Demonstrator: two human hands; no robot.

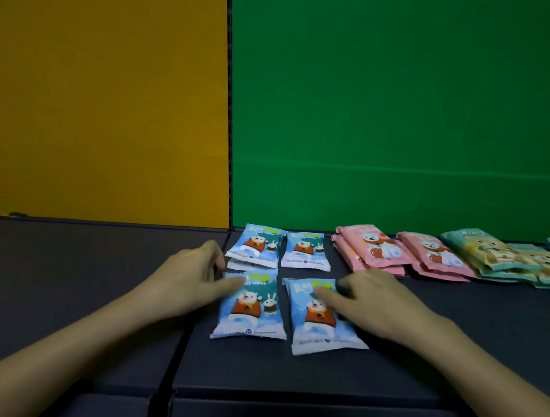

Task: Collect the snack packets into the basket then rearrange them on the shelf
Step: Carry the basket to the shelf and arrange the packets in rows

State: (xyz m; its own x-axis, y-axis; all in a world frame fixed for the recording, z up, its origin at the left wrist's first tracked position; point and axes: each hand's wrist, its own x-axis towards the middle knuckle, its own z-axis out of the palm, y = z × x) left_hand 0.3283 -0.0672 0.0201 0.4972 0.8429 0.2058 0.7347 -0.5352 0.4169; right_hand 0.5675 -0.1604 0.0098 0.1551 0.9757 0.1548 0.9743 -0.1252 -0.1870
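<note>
- Head view: the left hand (193,277) lays its thumb flat on the 11 o'clock corner of the near-left blue packet (252,312). Its other fingers bend down at that packet's far edge, and I cannot tell whether they hook under it.
- The right hand (371,299) rests narrow-spread, straight fingers (323,293) on the 12 o'clock end of the near-right blue packet (321,328), pressing rather than gripping.
- At 12 o'clock of this pair lie a small blue stack (254,245) and a single blue packet (306,251), just beside each other on the dark shelf (105,263).
- Pink piles (373,248) lie toward 1 o'clock of the right hand, with teal packets (494,255) further out at 2 o'clock. No basket is in view.
- Risks, as I judge them:
  - The wrappers look slick, so a flat-fingered push may slide one packet over its neighbour or skew it.
  - The left fingers, close to the blue stack, could knock its top packet off.
  - The right hand, sweeping outward, could snag the nearest pink pile.
</note>
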